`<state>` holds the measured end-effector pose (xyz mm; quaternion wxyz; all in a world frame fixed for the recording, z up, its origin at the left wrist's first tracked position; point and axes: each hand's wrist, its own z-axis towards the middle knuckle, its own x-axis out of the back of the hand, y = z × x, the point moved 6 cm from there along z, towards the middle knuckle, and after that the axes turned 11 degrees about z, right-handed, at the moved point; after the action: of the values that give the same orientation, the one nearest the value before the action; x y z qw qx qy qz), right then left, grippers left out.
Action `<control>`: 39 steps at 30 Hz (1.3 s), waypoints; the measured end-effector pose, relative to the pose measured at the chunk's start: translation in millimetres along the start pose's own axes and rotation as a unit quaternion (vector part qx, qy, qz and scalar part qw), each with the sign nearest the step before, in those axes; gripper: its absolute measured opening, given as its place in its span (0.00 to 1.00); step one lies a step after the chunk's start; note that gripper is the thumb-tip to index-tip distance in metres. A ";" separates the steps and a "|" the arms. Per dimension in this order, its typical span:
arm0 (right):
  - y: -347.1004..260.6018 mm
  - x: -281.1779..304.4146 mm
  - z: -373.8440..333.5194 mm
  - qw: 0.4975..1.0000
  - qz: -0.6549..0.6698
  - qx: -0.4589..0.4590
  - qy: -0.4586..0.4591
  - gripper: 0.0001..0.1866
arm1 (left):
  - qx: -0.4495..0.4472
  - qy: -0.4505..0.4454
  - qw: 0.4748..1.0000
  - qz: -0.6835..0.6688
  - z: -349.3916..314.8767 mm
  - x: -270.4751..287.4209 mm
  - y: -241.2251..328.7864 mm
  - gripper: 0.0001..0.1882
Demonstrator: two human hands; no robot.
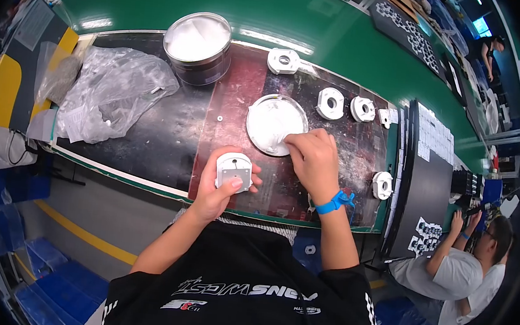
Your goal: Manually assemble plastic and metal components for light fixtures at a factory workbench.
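Note:
My left hand (209,189) is closed around a white housing (234,160) with a flat grey plate on its face; the thumb presses on the plate. Just beyond and to the right, my right hand (317,161) has its fingertips pinched together at the right edge of a shallow round dish (249,132). Whitish material covers much of the dish's inside. Whatever the pinched fingers hold, if anything, is too small or hidden to make out. A blue band (333,203) circles the right wrist. Left of the dish lies a tiny white ring (220,118).
An open metal tin (201,72) stands behind, beside a clear plastic bag (117,97). White ring-shaped parts (330,103) sit around the dish's far and right sides, another (382,185) near the right edge. Stacked black boards (425,183) border the right, where another person (461,264) works.

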<state>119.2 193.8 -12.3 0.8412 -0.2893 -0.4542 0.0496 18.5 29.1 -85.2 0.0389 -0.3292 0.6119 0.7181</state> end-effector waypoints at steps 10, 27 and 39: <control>-0.3 -2.9 1.1 1.000 -0.012 -0.009 -0.013 0.06 | 0.011 0.000 1.000 -0.008 -1.1 0.7 -0.8 0.29; 3.1 -6.0 3.3 1.000 0.003 -0.030 -0.004 0.07 | 0.020 0.003 1.000 -0.014 0.1 1.2 -1.4 0.29; 11.2 16.9 -28.9 0.790 0.549 -0.256 0.095 0.21 | 0.014 0.011 1.000 0.003 -2.6 -1.5 -3.5 0.30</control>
<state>154.0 196.2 -17.9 0.6067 -0.6978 -0.1327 0.3569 22.4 28.2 -87.5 0.0349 -0.3344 0.6236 0.7057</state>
